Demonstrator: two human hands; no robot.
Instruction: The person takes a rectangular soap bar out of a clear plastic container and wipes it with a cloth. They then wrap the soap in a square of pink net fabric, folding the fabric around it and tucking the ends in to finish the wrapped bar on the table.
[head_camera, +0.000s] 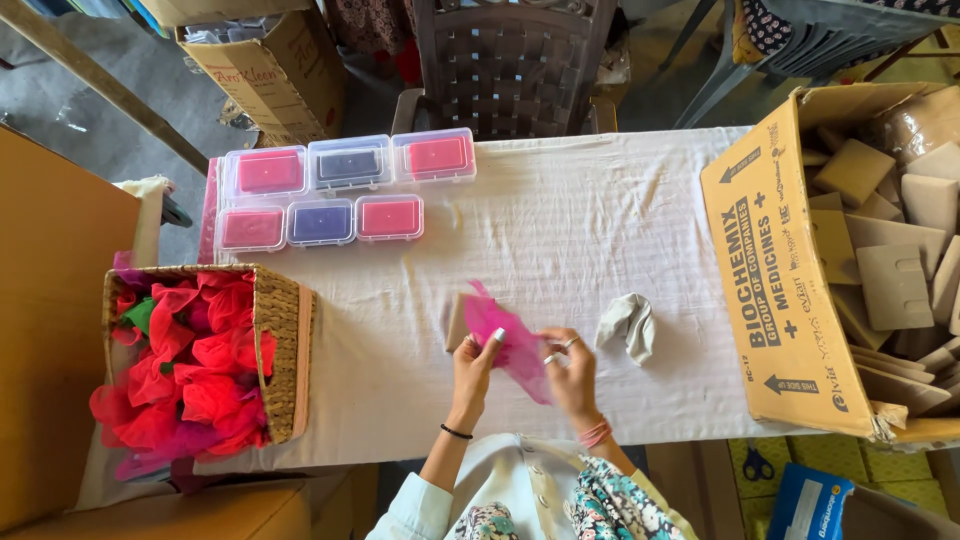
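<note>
**Both hands on a pink mesh pouch at the near edge of the table**

My left hand (474, 362) and my right hand (566, 362) are close together over the white cloth (560, 230) that covers the table, and between them I hold a pink mesh pouch (510, 340). My left fingers are closed on its left side, with the thumb up against the fabric; my right fingers pinch its lower right edge. The pouch hangs tilted, its lower corner pointing toward me. A small tan block (456, 320) sits just behind my left fingertips, touching the pouch; I cannot tell whether it is partly inside the mesh or only lying against it.

Just to the right of my right hand, near but not touching, lies a crumpled grey rag (630, 326). Further right, well apart, a large cardboard box (775, 270) stands open, filled with more tan blocks (890, 280) of the same kind, stacked loosely.

To the left of my left hand, well apart, a woven basket (285, 340) holds a heap of red and pink mesh pouches (190, 375), with a bit of green among them. Beyond my hands, at the far left of the cloth, six clear plastic boxes (345, 190) lie in two rows of three, each showing a pink or purple block inside, the purple ones in the middle. Behind the table stands a dark woven chair (510, 65), and another cardboard carton (275, 75) sits on the floor to its left.
</note>
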